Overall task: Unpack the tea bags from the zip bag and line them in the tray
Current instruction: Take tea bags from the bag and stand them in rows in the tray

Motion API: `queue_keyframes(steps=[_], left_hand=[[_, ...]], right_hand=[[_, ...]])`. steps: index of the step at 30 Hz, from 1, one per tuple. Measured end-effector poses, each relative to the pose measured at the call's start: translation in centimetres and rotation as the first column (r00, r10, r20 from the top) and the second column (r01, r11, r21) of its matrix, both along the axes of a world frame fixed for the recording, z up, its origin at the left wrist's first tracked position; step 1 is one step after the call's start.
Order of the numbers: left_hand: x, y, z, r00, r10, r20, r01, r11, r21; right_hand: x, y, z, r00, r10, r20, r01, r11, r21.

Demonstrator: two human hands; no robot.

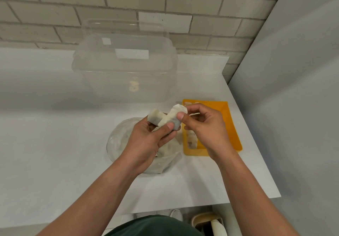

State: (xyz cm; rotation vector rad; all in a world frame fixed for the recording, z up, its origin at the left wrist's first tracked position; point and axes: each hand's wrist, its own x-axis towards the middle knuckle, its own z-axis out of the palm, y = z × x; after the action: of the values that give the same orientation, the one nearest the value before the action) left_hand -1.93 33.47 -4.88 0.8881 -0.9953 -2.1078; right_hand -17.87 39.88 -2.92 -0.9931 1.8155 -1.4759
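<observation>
Left hand grip around two tea bags; right hand grip pinching one's top

Seen from the zip bag, open white counter stretches toward 9 o'clock and 6 o'clock, where a hand can pass. At 12 o'clock a large clear container blocks the way to the tiled wall. At 3 o'clock the low yellow tray lies just beside the bag, and a grey panel closes that side. The left hand and right hand, gripping tea bags, occupy the air toward 2 o'clock.
</observation>
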Motion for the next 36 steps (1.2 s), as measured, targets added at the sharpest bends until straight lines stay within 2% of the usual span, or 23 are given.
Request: queue_keyframes(steps=[5, 10, 15, 18, 22, 24, 30, 36], left_hand=[[-0.1, 0.1, -0.1, 0.999, -0.049, -0.019, 0.05, 0.999, 0.022], [-0.5, 0.3, 0.1, 0.998, -0.049, -0.027, 0.05, 0.999, 0.019], [-0.3, 0.1, 0.2, 0.999, -0.05, -0.005, 0.051, 0.997, 0.053], [-0.2, 0.0, 0.2, 0.998, -0.029, 0.051, 0.029, 1.0, 0.008], [0.2, -0.2, 0.2, 0.994, 0.013, 0.112, -0.009, 0.999, -0.04], [0.4, -0.2, 0.2, 0.994, 0.021, 0.108, -0.017, 0.999, -0.031], [0.6, -0.6, 0.5, 0.997, 0.039, 0.067, -0.04, 0.999, 0.023], [0.5, -0.9, 0.4, 0.995, 0.051, 0.085, -0.052, 0.999, 0.006]], right_hand=[[0.1, 0.3, 0.6, 0.988, -0.023, -0.152, 0.008, 0.995, -0.099], [-0.3, 0.5, 0.8, 0.979, 0.11, -0.172, -0.111, 0.994, 0.0], [-1.9, 0.9, 0.5, 0.998, -0.055, -0.013, 0.054, 0.996, -0.075], [-4.2, 0.8, -0.7, 0.983, -0.18, -0.044, 0.176, 0.981, -0.08], [-7.6, 0.1, -4.2, 0.954, -0.288, -0.079, 0.29, 0.957, 0.014], [-9.1, -0.4, -6.0, 0.951, -0.292, -0.106, 0.302, 0.949, 0.09], [-11.3, -1.3, -9.8, 0.98, -0.115, -0.162, 0.168, 0.914, 0.368], [-11.2, -2.0, -10.9, 0.977, -0.075, -0.2, 0.153, 0.9, 0.408]])
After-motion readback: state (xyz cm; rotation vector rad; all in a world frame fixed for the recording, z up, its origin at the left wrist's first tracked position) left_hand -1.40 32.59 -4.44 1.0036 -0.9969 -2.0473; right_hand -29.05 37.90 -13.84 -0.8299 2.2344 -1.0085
